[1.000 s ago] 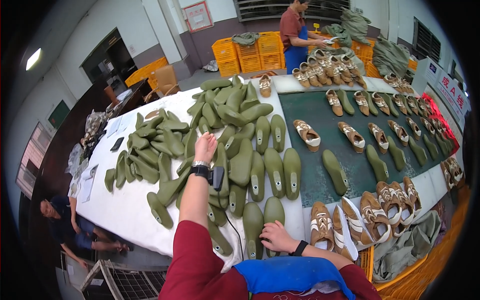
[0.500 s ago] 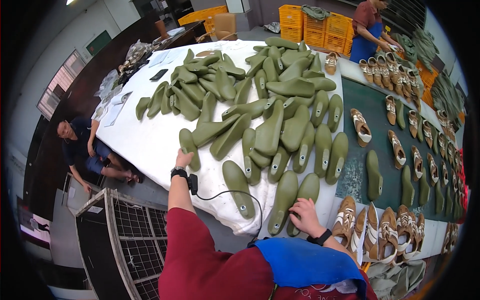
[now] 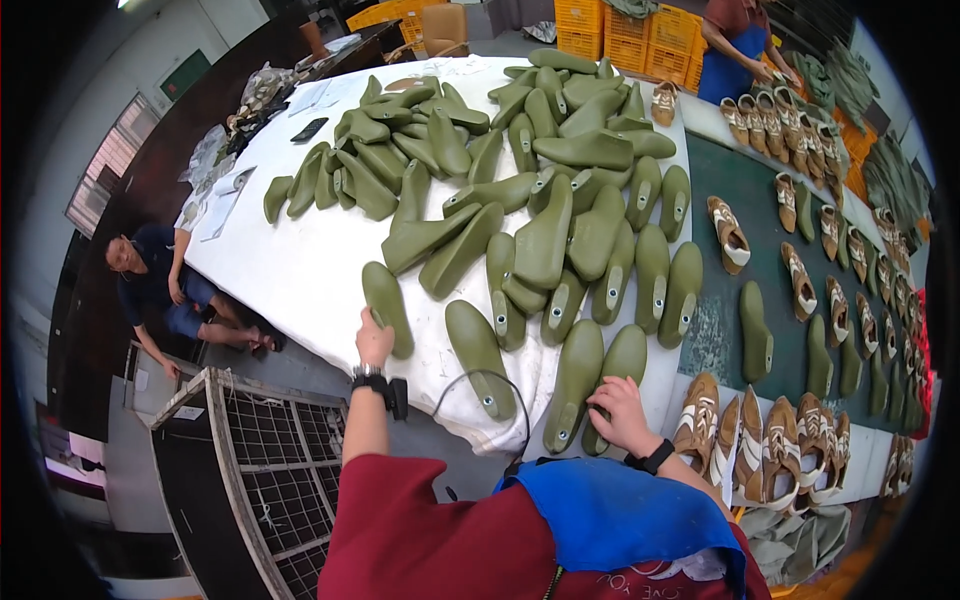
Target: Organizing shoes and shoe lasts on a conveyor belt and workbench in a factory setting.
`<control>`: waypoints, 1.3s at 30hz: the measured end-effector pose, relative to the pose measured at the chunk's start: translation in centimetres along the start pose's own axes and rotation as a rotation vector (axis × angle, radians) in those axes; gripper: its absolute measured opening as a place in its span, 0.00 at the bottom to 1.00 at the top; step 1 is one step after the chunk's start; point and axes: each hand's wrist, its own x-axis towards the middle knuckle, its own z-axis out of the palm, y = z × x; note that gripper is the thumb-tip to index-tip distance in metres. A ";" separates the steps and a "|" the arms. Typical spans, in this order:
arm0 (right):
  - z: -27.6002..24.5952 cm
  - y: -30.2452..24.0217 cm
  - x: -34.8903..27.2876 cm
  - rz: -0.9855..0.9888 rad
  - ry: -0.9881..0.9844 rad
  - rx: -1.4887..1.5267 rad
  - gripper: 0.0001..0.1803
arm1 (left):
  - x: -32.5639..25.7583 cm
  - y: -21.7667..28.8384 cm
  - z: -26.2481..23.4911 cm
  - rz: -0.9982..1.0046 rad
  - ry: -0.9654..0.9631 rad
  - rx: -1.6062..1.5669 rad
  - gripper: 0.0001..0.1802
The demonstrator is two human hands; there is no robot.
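Green shoe lasts lie piled and scattered over a white-covered table (image 3: 310, 258). At the near left of the pile, my left hand (image 3: 374, 340) has its fingers closed around the lower edge of one shoe last (image 3: 388, 305). My right hand (image 3: 622, 414) curls over the near end of another shoe last (image 3: 624, 358) at the table's front edge. Right beside that one lies a similar last (image 3: 574, 385), toes pointing away from me. A further single last (image 3: 478, 360) rests between my two hands, touched by neither.
Brown-and-white shoes (image 3: 728, 235) and more lasts stand in rows on a green belt (image 3: 715, 325) to the right. Shoes (image 3: 697, 420) line its near ledge. A wire-mesh cart (image 3: 275, 450) is at lower left. One person (image 3: 160, 280) sits left; a co-worker (image 3: 735, 50) stands far right.
My left hand has drawn its shoe last slightly nearer, away from the pile. My right hand stays on its last. The whole view has shifted a little.
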 end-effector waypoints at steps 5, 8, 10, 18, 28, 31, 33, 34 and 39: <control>-0.1 -0.4 0.3 0.004 0.041 0.007 0.08 | -12.0 2.4 -0.5 0.186 -0.158 -0.033 0.36; 0.0 -0.3 0.1 -0.004 0.060 0.020 0.08 | -16.9 4.8 0.1 0.121 -0.177 -0.029 0.37; 0.1 -0.1 -0.2 -0.004 0.063 0.032 0.08 | -16.6 4.9 1.0 0.120 -0.175 -0.054 0.38; 0.5 0.5 -0.6 -0.008 0.076 0.043 0.09 | -12.2 5.3 4.2 0.161 0.034 -0.224 0.32; -0.4 1.5 -3.3 0.074 -0.027 -0.117 0.11 | -20.3 16.0 5.5 0.958 -0.112 -0.256 0.28; -0.5 1.9 -3.6 0.045 0.012 -0.050 0.12 | -24.4 19.1 7.5 1.148 -0.355 -0.294 0.23; -0.5 1.9 -3.7 0.037 0.059 -0.001 0.14 | -25.6 20.2 8.6 1.133 -0.264 -0.191 0.19; -0.8 1.7 -3.7 0.071 0.081 0.011 0.16 | -25.8 20.3 8.9 1.121 -0.175 -0.085 0.15; -1.2 1.7 -3.8 0.138 0.074 0.033 0.20 | -25.6 20.0 9.6 1.115 -0.098 -0.193 0.11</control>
